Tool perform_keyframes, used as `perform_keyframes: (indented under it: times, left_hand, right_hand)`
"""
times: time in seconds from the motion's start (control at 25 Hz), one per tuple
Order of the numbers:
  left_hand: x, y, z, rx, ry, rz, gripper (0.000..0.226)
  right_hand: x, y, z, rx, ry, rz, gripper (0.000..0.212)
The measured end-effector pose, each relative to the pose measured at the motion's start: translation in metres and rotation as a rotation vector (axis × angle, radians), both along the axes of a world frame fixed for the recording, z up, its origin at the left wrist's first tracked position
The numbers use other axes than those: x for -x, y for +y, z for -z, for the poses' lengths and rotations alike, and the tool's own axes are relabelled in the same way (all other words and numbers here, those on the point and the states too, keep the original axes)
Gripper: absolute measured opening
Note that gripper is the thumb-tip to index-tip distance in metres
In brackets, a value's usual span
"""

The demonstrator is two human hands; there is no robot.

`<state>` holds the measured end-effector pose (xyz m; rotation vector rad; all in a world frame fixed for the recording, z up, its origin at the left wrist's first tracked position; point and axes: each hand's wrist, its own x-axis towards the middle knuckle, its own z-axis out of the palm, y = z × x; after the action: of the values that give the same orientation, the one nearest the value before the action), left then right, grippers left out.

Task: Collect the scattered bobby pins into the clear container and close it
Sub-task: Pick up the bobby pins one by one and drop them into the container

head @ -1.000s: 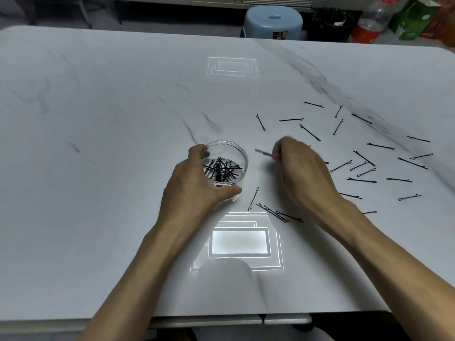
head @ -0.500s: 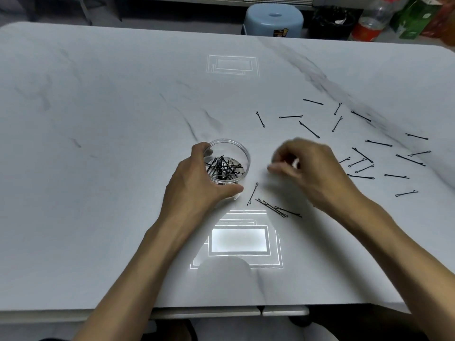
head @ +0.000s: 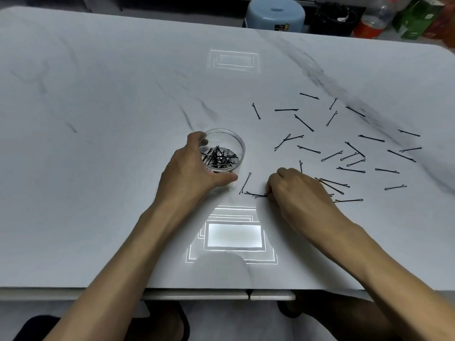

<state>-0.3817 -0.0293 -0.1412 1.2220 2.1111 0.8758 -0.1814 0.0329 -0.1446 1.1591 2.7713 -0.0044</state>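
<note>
Right hand [head: 299, 193] lower, onto pins [head: 256, 194] (container [head: 225, 153] beside)

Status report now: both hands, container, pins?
Left hand grips container, open, partly filled. Right hand pinching pins beside it. Many pins remain scattered right. No lid visible.

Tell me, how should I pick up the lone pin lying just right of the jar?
Pinch the bobby pin near its middle, coming straight down from above with thumb and fingertip on its two long sides. It lies flat and thin on the table, so there is nothing to get under. The clear container sits close on its left, so approach from the right.
</note>
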Motion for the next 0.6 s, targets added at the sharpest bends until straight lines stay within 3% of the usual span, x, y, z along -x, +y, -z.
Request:
perform_keyframes:
  times: [0.08, 0.2, 0.36, 0.44, 0.6]
  left_hand:
    - [0.0, 0.0, 0.0, -0.002, 0.002, 0.0, 0.091]
    - [0.002, 0.0, 0.001, -0.002, 0.0, -0.001, 0.092]
    - [0.004, 0.0, 0.002, -0.004, -0.015, -0.007, 0.092]
    - [0.003, 0.0, 0.002, -0.01, -0.013, -0.011, 0.093]
    - [-0.001, -0.001, 0.002, -0.022, -0.01, 0.018, 0.094]
  right_hand:
    - [0.003, 0.0, 0.0, -0.038, 0.002, -0.091, 0.026]
    - [-0.001, 0.007, 0.006, -0.038, 0.054, -0.174, 0.022]
    - [-0.003, 0.028, -0.014, 0.178, 0.458, 0.022, 0.016]
    - [0.008, 0.036, -0.029, 0.129, 0.639, 0.012, 0.012]
    - [0.047, 0.038, -0.036, 0.113, 0.622, -0.176, 0.004]
